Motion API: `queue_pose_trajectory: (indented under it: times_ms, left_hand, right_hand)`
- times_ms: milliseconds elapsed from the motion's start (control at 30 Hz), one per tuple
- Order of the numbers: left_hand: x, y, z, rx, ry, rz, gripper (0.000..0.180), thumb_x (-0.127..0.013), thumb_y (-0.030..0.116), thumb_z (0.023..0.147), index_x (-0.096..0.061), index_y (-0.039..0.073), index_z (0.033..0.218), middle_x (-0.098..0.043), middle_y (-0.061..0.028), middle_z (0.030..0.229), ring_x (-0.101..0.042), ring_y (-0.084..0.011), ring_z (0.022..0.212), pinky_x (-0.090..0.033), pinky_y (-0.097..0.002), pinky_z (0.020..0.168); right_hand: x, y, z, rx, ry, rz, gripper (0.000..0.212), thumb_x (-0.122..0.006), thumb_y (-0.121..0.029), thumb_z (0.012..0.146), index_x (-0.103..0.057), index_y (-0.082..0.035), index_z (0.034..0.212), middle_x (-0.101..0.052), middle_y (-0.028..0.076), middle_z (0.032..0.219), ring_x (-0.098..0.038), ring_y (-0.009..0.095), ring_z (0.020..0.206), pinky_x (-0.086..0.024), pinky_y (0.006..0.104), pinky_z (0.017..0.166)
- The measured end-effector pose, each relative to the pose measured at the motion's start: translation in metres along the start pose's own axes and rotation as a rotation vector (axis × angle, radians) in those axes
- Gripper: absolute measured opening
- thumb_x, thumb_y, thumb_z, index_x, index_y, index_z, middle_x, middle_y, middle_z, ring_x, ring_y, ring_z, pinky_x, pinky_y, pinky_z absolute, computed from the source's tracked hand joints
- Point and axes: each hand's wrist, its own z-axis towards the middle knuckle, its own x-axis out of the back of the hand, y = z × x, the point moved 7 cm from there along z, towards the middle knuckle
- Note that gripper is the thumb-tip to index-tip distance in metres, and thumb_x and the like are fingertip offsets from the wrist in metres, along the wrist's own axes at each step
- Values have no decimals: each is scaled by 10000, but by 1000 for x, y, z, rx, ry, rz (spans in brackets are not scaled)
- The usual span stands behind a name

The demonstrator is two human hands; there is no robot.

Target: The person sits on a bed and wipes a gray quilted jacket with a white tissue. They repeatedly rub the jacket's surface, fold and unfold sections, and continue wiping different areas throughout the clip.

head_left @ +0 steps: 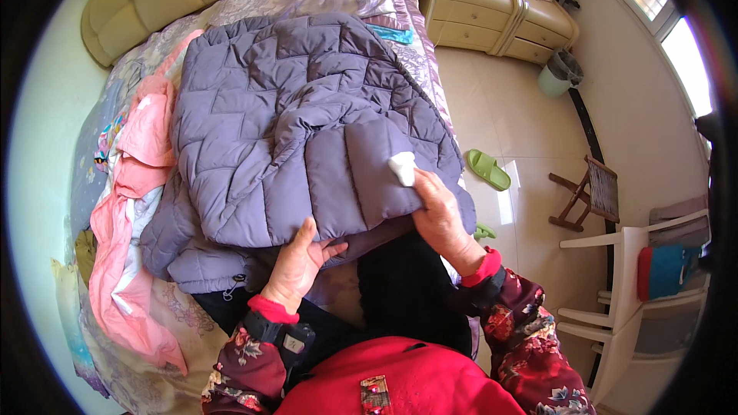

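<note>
A purple-grey quilted puffer jacket (254,100) lies spread over the bed in front of me. At its near edge is my left hand (298,265), thumb over the fabric and fingers partly tucked beneath, holding that edge. My right hand (442,219) grips the right end of a long quilted section of the jacket, probably a sleeve. From its fingertips a small crumpled white wad (401,167), like tissue or cloth, rests against the fabric. The fingers under the jacket are hidden.
Pink clothing (127,238) lies left of the jacket on the patterned bed sheet (184,319). Green slippers (488,170) are on the tiled floor to the right, with a wooden folding stool (590,192) and a white chair (623,292). Beige drawers (469,15) and a bin (559,73) stand beyond.
</note>
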Motion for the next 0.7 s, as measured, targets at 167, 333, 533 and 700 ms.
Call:
queue_pose_trajectory:
  times_ms: [167,333,533,700]
  left_hand:
    - [-3,58,-2,-222,226,-133,538,-606,386,927,-477,39,1318,-547,-87,1309,-522,-259,1195,-409,-457,1020]
    - [42,131,-40,-472,331,-145,494,-567,339,957,-486,20,1325,-548,-94,1332,-501,-248,1236,-364,-444,1070]
    - [71,129,-41,-422,446,-185,506,-567,331,958,-469,17,1342,-538,-97,1345,-494,-251,1245,-354,-437,1080]
    - [39,123,-29,-514,350,-210,599,-558,475,932,-495,8,1303,-581,-109,1273,-540,-243,1177,-395,-415,1041]
  right_hand:
    - [-26,-68,38,322,-31,34,630,-581,110,574,-541,-2,1192,-562,184,1153,-545,404,1032,-471,430,909]
    - [-73,-48,22,330,-169,-201,442,-643,-46,675,-542,-26,1104,-523,121,919,-550,308,859,-470,380,788]
    - [-60,-28,10,195,-316,-325,465,-759,-147,617,-551,-88,1028,-534,87,911,-563,272,893,-472,380,765]
    - [-43,-30,9,285,-168,-340,233,-657,-103,711,-549,-83,917,-529,86,833,-575,258,788,-493,369,669]
